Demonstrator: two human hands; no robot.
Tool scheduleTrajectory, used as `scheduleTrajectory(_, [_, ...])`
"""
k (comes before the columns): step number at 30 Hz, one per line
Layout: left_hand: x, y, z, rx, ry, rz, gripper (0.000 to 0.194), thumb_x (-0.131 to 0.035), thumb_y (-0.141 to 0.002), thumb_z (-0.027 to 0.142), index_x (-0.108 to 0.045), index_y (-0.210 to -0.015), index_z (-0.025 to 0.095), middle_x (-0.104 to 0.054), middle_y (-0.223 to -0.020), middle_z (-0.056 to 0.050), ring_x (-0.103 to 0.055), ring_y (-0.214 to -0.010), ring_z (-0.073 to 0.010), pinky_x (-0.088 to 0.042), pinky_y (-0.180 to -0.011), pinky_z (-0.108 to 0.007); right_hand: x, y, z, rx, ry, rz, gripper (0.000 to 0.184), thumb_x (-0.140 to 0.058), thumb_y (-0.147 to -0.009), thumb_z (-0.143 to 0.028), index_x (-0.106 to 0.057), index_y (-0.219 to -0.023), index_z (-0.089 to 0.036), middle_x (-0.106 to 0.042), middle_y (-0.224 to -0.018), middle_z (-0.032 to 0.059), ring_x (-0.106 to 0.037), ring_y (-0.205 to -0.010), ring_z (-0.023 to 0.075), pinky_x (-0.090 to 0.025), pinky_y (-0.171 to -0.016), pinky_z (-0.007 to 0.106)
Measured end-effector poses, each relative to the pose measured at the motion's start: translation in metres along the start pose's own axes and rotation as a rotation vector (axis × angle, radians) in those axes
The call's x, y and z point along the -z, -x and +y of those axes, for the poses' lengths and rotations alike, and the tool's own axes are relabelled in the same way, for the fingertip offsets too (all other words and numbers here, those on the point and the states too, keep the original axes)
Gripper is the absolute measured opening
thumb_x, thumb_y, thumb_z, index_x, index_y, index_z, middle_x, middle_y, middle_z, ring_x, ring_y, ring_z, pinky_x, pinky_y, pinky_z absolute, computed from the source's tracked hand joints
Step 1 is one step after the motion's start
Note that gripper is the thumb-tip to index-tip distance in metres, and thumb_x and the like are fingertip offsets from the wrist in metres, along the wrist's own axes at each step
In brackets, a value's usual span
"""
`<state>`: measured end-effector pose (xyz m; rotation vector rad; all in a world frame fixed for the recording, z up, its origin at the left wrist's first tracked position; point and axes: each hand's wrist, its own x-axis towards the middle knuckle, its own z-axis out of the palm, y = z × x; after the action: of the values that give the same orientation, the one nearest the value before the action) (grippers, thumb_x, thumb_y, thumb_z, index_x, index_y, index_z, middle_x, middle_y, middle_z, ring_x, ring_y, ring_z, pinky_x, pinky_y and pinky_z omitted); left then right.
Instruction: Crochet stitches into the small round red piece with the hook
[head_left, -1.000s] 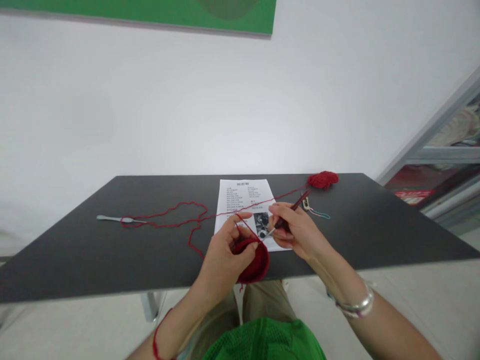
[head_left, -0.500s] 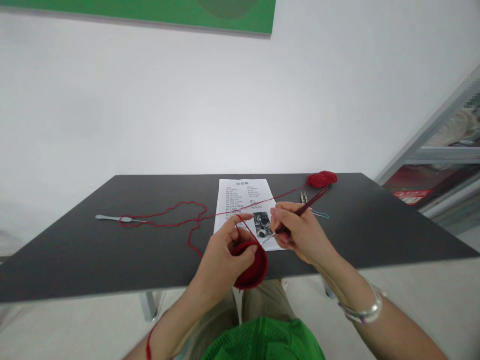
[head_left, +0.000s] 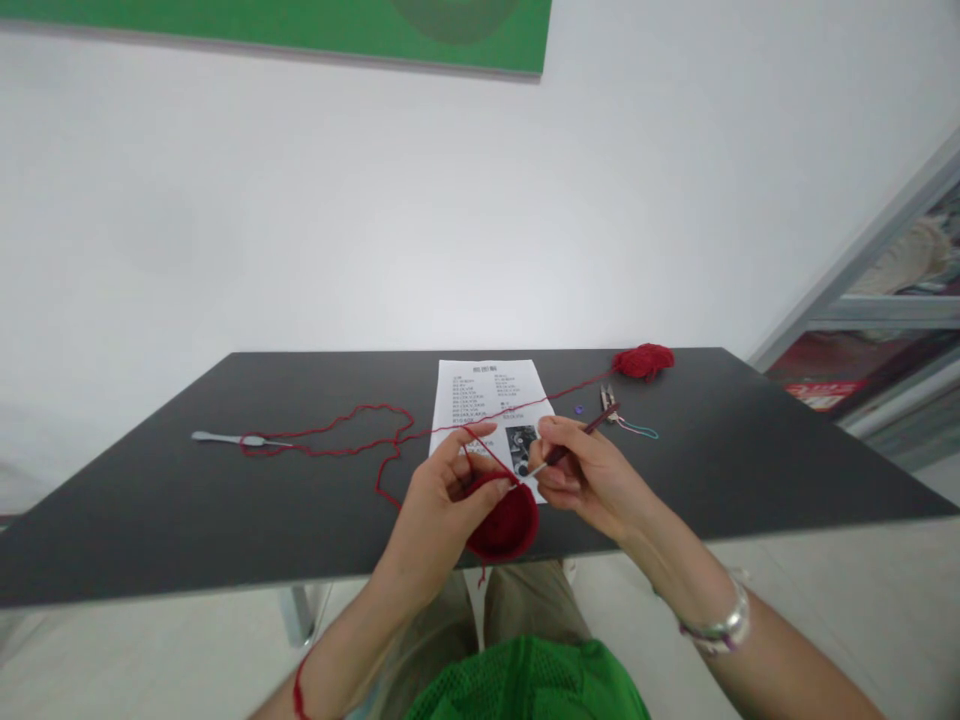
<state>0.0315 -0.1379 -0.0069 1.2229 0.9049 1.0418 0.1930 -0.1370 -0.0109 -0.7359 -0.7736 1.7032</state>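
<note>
My left hand (head_left: 448, 492) pinches the upper rim of a round, cup-like red crochet piece (head_left: 508, 525), with the red working yarn (head_left: 487, 447) looped over its raised index finger. In my right hand (head_left: 581, 468) is a crochet hook (head_left: 600, 418) with a dark red handle, gripped like a pen. Its metal tip meets the rim of the piece beside my left thumb; the exact stitch is too small to make out. A short yarn tail hangs below the piece.
A printed sheet (head_left: 480, 385) lies on the dark table (head_left: 300, 530) behind my hands. At the back right is a red yarn ball (head_left: 643, 361), with thread snips (head_left: 607, 397) and a small purple item (head_left: 579, 409) nearby. A grey hook-like tool (head_left: 229, 438) lies left.
My right hand has lowered the hook's handle and moved slightly left, uncovering the snips and the small purple item. The crochet piece has tilted a little in my left hand.
</note>
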Motion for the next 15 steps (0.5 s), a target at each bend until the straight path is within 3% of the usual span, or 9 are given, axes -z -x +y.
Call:
scheduleTrajectory(4, [-0.001,-0.001,-0.005,-0.004,0.056,-0.006,0.048,-0.070,-0.068,0.017,-0.054,-0.113,0.017,-0.066,-0.071,0.002,-0.060,-0.065,-0.0127,-0.044,-0.064,-0.025,0.004,0.002,0.003,0.042,0.019,-0.053,0.027,-0.074,-0.072,-0.027,-0.051,-0.062,-0.017,-0.057,-0.053,-0.0040,-0.043,-0.041,0.0053,-0.033,-0.037,0.015])
scheduleTrajectory(11, [-0.001,-0.004,-0.005,-0.050,0.040,0.009,0.046,-0.069,-0.068,0.015,-0.053,-0.111,0.017,-0.063,-0.069,0.004,-0.057,-0.065,-0.0123,-0.042,-0.062,-0.024,0.008,0.011,0.002,0.212,0.183,-0.023,0.022,-0.079,-0.067,-0.023,-0.058,-0.063,-0.017,-0.062,-0.058,-0.0022,-0.050,-0.042,0.0071,-0.041,-0.038,0.017])
scheduleTrajectory(15, [-0.003,-0.003,-0.004,-0.048,0.032,0.029,0.043,-0.065,-0.070,0.015,-0.052,-0.111,0.019,-0.063,-0.070,0.005,-0.055,-0.067,-0.0126,-0.043,-0.065,-0.024,0.005,0.020,-0.001,0.209,0.287,0.012,0.014,-0.071,-0.074,-0.021,-0.061,-0.065,-0.020,-0.066,-0.062,-0.0007,-0.057,-0.042,0.0118,-0.048,-0.037,0.023])
